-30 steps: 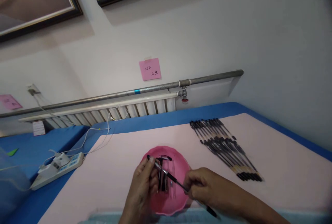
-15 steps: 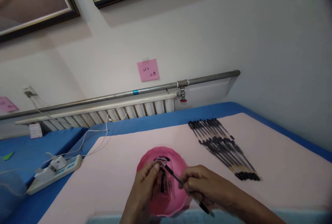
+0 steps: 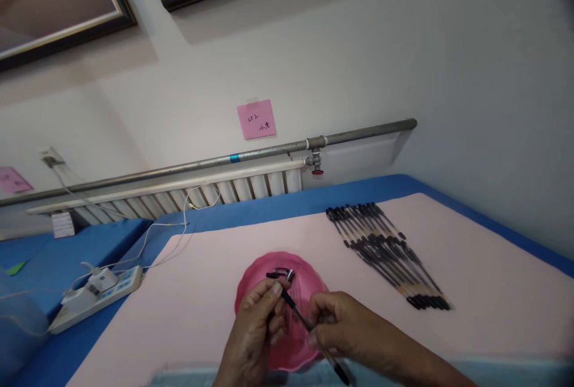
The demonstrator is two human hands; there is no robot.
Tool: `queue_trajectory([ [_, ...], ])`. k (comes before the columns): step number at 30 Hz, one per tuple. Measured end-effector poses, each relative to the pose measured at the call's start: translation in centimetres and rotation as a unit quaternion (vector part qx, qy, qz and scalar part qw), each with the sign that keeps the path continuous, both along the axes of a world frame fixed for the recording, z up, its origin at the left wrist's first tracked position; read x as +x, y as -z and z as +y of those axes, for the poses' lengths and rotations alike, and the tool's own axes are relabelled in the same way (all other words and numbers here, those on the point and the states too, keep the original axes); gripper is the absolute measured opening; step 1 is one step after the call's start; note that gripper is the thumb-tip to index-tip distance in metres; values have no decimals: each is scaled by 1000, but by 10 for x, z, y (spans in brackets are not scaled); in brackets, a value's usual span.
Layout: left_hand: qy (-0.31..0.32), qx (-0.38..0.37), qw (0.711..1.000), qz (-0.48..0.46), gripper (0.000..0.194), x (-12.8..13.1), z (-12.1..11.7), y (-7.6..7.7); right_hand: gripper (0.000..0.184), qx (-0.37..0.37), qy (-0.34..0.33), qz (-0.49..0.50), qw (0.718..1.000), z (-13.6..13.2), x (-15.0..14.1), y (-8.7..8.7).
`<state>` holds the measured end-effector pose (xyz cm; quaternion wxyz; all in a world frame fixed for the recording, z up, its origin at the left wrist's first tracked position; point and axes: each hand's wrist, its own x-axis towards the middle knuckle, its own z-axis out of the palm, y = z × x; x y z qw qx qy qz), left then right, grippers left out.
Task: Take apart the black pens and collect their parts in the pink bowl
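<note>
A pen (image 3: 302, 317) with a black grip and a clear barrel slants down to the right above a pink bowl (image 3: 246, 273). My left hand (image 3: 258, 324) is closed, thumb and finger pinching at the pen's front end. My right hand (image 3: 334, 321) is wrapped round the barrel farther back, and the black rear end sticks out below it. Inside the bowl lie some black pen caps (image 3: 272, 274) and clear tube-like parts (image 3: 296, 291). A small shiny piece (image 3: 290, 274) shows just beyond my left fingertips; whether they touch it I cannot tell.
Several assembled-looking pens (image 3: 385, 255) lie in two slanted rows on the pink sheet (image 3: 197, 291), right of the bowl. A power strip (image 3: 121, 288) with plugs and white cables sits at the left. Behind the blue table (image 3: 287, 204) are a radiator (image 3: 251, 186) and a pipe (image 3: 368, 134).
My left fingers have closed over the pen's front end, which showed bare before. The pen's rear end has swung slightly down and left. The pen rows have stayed put.
</note>
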<state>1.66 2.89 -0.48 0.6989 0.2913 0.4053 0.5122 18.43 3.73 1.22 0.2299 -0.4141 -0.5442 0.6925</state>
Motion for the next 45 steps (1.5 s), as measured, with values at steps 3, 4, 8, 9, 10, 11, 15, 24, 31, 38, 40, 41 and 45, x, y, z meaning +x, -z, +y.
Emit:
queue_trajectory([
  [3, -15, -3, 1000, -24, 29, -1, 0, 1, 11, 8, 0, -4, 1000, -2, -1, -3],
  [4, -19, -2, 999, -34, 30, -2, 0, 2, 6, 13, -9, 2, 1000, -3, -1, -5],
  [8, -26, 5, 998, -54, 29, -4, 1, 1, 22, 13, -35, 30, 999, -6, 0, -11],
  [9, -28, 6, 998, -51, 29, -4, 1, 0, 23, 2, -32, 33, 999, -6, -1, -11],
  [10, -28, 6, 998, -48, 29, -4, 1, 0, 21, -10, -26, 34, 999, -6, -1, -11],
  [11, -30, 7, 998, -47, 29, -3, 0, 0, 18, -15, -16, 31, 999, -6, -1, -10],
  [15, -32, 11, 998, -52, 28, -2, 1, 0, 11, -4, 11, 28, 1000, -5, -2, -9],
  [24, -31, 12, 998, -49, 28, -2, 0, 0, 13, -32, 38, 65, 997, -6, -4, -8],
  [31, -26, 17, 999, -43, 30, -2, -1, -1, 21, -67, 2, 105, 992, -5, -4, -9],
  [38, -27, 16, 998, -45, 26, -2, -1, -1, 27, -93, 2, 119, 988, -7, -7, -6],
  [40, -23, 20, 999, -41, 27, -3, -1, -1, 26, -86, -10, 123, 989, -7, -7, -5],
  [41, -22, 23, 999, -40, 27, -3, -1, -1, 21, -84, -4, 128, 988, -8, -7, -6],
  [45, -22, 28, 999, -41, 27, -3, -1, -1, 17, -98, 21, 137, 986, -10, -7, -8],
])
